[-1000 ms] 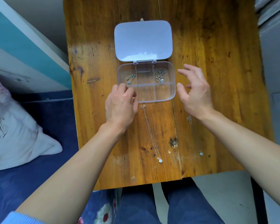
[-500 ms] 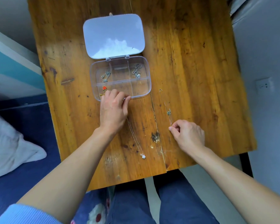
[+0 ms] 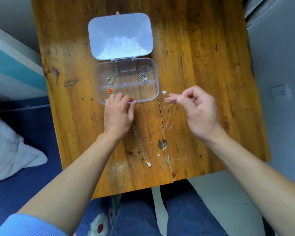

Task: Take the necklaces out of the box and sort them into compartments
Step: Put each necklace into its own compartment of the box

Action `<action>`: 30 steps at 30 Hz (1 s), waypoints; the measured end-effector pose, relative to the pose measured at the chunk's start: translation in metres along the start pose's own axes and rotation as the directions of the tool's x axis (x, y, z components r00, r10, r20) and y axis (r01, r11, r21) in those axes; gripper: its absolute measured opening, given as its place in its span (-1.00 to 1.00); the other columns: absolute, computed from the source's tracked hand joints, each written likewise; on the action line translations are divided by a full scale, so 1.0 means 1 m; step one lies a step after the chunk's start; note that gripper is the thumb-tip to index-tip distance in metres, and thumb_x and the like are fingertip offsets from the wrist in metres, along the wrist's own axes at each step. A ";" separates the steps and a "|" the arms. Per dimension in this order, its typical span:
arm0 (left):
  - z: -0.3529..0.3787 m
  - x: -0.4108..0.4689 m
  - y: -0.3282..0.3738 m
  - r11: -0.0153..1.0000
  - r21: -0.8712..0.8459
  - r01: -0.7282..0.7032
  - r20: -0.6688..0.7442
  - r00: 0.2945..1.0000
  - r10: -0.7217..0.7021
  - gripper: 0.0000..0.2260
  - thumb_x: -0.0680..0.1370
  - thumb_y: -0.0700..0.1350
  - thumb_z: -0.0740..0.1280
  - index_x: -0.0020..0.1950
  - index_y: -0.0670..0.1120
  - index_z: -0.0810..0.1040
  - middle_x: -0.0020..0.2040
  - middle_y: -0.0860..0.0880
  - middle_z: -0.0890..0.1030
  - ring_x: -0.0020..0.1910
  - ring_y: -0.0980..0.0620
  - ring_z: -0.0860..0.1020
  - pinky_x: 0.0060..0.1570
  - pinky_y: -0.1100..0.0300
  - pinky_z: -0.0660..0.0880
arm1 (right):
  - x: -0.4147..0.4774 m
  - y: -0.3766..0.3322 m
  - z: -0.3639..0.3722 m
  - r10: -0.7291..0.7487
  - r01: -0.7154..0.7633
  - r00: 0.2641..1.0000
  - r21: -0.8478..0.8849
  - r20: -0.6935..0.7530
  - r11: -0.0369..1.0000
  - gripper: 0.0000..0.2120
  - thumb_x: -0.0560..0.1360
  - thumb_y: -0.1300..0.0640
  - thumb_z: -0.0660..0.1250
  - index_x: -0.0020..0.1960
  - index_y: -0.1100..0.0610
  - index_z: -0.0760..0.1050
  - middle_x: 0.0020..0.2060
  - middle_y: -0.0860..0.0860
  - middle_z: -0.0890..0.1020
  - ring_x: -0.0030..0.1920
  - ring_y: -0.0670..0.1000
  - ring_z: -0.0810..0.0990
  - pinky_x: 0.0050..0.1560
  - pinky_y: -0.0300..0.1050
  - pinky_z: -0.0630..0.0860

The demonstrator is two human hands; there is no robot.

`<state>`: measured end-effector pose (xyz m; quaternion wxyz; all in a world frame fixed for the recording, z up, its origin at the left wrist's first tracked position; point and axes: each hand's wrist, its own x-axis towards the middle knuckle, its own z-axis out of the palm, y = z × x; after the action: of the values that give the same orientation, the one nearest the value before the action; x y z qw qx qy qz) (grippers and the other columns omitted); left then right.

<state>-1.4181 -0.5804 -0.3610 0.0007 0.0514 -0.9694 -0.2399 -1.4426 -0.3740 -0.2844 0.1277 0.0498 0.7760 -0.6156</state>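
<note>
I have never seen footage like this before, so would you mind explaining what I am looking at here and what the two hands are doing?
There is no machine here: a camera worn on a person's head looks down at their own two bare hands over a wooden table. On it lies a clear compartment box with its lid folded open. Three compartments already hold necklaces, one with a red pendant. The left hand rests at the box's near edge, on one end of a thin necklace stretched along the table. The right hand pinches another chain with a pale pendant, lifted beside the box.
</note>
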 end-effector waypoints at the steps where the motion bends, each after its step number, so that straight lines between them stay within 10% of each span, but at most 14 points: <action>1: -0.001 0.001 0.000 1.000 -0.001 0.003 0.010 1.000 -0.003 -0.80 0.58 -0.07 0.26 -0.07 -0.15 0.62 -0.14 -0.13 0.59 -0.09 -0.16 0.47 -0.08 0.17 0.21 | 0.007 -0.005 0.004 0.020 -0.018 1.000 0.119 -0.014 0.993 -0.90 0.46 0.23 0.26 -0.23 0.14 0.42 -0.29 0.02 0.71 -0.04 0.08 0.71 0.10 0.03 0.57; 14: -0.027 0.007 -0.020 1.000 0.020 -0.020 0.007 1.000 0.020 -0.87 0.52 -0.11 0.35 -0.13 -0.15 0.63 -0.16 -0.12 0.60 -0.09 -0.16 0.50 -0.10 0.09 0.33 | 0.058 -0.059 0.047 0.081 -0.045 0.991 0.300 -0.108 0.953 -0.85 0.49 0.21 0.18 -0.22 0.13 0.48 -0.24 0.15 0.71 -0.13 0.13 0.69 -0.11 -0.14 0.53; 26: -0.030 0.005 -0.031 0.999 -0.024 -0.047 0.026 0.999 0.047 -0.87 0.54 -0.12 0.36 -0.13 -0.15 0.64 -0.22 -0.11 0.59 -0.15 -0.13 0.52 -0.01 0.05 0.39 | 0.078 -0.024 0.069 0.634 -0.415 0.770 0.699 -0.071 0.582 -0.84 0.57 0.24 0.21 -0.20 0.19 0.40 -0.46 0.04 0.47 -0.47 0.00 0.54 -0.21 -0.07 0.55; 30: -0.028 0.004 -0.032 0.998 -0.036 -0.045 0.016 0.999 0.046 -0.87 0.53 -0.13 0.37 -0.14 -0.16 0.64 -0.23 -0.11 0.59 -0.17 -0.13 0.52 -0.02 0.04 0.39 | 0.075 -0.015 0.068 0.606 -0.428 0.783 0.587 -0.139 0.688 -0.89 0.56 0.27 0.24 -0.15 0.21 0.45 -0.35 0.08 0.58 -0.31 0.07 0.67 -0.10 -0.01 0.64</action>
<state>-1.4177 -0.6219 -0.3511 -0.0010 0.0272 -0.9659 -0.2576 -1.5092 -0.4495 -0.3039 0.1511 0.4022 0.5401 -0.7237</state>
